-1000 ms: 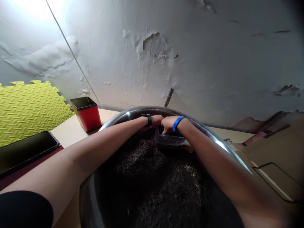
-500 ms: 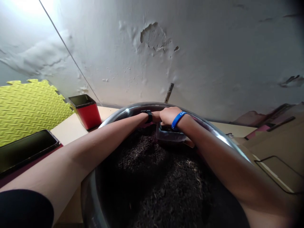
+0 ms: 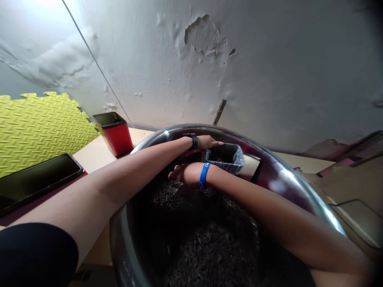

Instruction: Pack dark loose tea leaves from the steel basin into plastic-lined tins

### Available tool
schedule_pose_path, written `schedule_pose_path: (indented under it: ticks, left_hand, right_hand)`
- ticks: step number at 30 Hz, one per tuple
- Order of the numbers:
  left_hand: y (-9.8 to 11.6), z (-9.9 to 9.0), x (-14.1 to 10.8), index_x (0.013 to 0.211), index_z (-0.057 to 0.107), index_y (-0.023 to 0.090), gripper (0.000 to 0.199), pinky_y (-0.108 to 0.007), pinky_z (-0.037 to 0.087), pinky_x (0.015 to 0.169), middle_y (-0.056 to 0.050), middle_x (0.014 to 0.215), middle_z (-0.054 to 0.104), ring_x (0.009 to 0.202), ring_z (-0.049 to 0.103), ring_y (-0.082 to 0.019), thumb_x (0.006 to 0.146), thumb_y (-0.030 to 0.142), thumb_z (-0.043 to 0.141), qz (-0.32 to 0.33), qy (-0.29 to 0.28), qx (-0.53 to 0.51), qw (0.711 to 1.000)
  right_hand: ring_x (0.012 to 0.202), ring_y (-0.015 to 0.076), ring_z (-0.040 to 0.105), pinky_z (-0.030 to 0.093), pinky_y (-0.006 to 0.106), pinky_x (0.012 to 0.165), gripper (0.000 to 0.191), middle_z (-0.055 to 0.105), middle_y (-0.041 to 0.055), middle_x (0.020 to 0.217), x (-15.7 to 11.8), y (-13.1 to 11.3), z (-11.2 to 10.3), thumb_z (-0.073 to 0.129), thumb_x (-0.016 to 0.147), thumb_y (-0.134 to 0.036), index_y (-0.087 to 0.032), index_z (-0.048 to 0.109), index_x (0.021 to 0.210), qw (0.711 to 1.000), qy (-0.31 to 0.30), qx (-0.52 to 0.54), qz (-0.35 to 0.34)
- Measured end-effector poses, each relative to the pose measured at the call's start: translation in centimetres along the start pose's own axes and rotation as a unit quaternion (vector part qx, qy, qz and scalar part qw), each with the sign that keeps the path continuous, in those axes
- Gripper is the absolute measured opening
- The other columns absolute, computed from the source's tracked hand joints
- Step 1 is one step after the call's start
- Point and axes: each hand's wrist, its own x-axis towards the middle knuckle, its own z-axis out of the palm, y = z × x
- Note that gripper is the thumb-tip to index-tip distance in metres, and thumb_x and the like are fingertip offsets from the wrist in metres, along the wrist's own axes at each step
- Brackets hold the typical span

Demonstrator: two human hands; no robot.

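The metal basin [image 3: 124, 239] was the largest thing near the hands, and the pale table [image 3: 92, 156] showed past its left edge. A big quantity of dark soil [image 3: 214, 255] was left inside the basin, from its near side up toward the far wall.

On the left part of the table stood a long pot [image 3: 38, 187], and a red pot [image 3: 119, 139] stood beyond it, just beside the basin's rim.

The plastic-lined container [image 3: 228, 164] was inside the basin, near the far edge, with its mouth upward. Some dark material already lay low in it, under the rim, so I judged it only partly filled. A pale panel [image 3: 250, 166] was just beside its right side.

The left hand [image 3: 207, 142] was at the container's far left corner. One finger was stretched straight along the rim and seemed to touch it; the other fingers were not clear, so I could not say if they gripped the wall.

The right hand [image 3: 188, 174] was above the soil, nearer than the container. Its fingers were loosely parted and slightly bent, and no object was visible in them, although the palm was hidden.
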Motion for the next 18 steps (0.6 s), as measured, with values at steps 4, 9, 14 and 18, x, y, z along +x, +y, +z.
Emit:
schedule_pose_path:
  ticks: [4, 9, 14, 18]
  left_hand:
    - [-0.5, 0.2, 0.3, 0.086, 0.063, 0.014, 0.059, -0.024, 0.038, 0.063, -0.005, 0.082, 0.063, 0.068, 0.053, -0.015, 0.079, 0.062, 0.028, 0.007, 0.004, 0.003, 1.0]
    - [-0.2, 0.2, 0.2, 0.087, 0.063, 0.012, 0.061, -0.024, 0.037, 0.064, -0.006, 0.085, 0.063, 0.07, 0.052, -0.015, 0.079, 0.061, 0.029, 0.004, 0.004, 0.014, 1.0]
    - [0.0, 0.0, 0.1, 0.089, 0.063, 0.013, 0.061, -0.024, 0.037, 0.065, -0.006, 0.085, 0.063, 0.07, 0.052, -0.015, 0.079, 0.062, 0.029, -0.003, -0.008, 0.02, 1.0]
    - [-0.3, -0.1, 0.1, 0.084, 0.063, 0.013, 0.061, -0.025, 0.038, 0.067, -0.006, 0.084, 0.062, 0.072, 0.053, -0.016, 0.079, 0.062, 0.027, 0.012, -0.013, 0.009, 1.0]
  right_hand:
    - [0.105, 0.0337, 0.047, 0.047, 0.044, 0.074, 0.09, 0.039, 0.0113, 0.128, 2.2, 0.3, 2.8, 0.071, 0.051, -0.047, -0.025, 0.033, 0.129, 0.999, -0.032, -0.003, -0.003]
    - [0.091, 0.0273, 0.057, 0.049, 0.036, 0.068, 0.072, 0.05, 0.0133, 0.118, 2.7, -1.6, 3.0, 0.07, 0.057, -0.038, -0.018, 0.043, 0.12, 0.996, -0.081, -0.018, -0.016]
    - [0.091, 0.0246, 0.057, 0.046, 0.032, 0.073, 0.046, 0.061, 0.01, 0.105, 2.1, -2.2, 2.2, 0.068, 0.061, -0.026, -0.016, 0.057, 0.105, 0.989, -0.118, -0.029, -0.085]
    - [0.088, 0.0217, 0.057, 0.043, 0.029, 0.072, 0.04, 0.062, 0.0088, 0.102, 0.3, -1.8, 0.0, 0.062, 0.067, -0.027, -0.013, 0.06, 0.104, 0.983, -0.138, -0.042, -0.11]
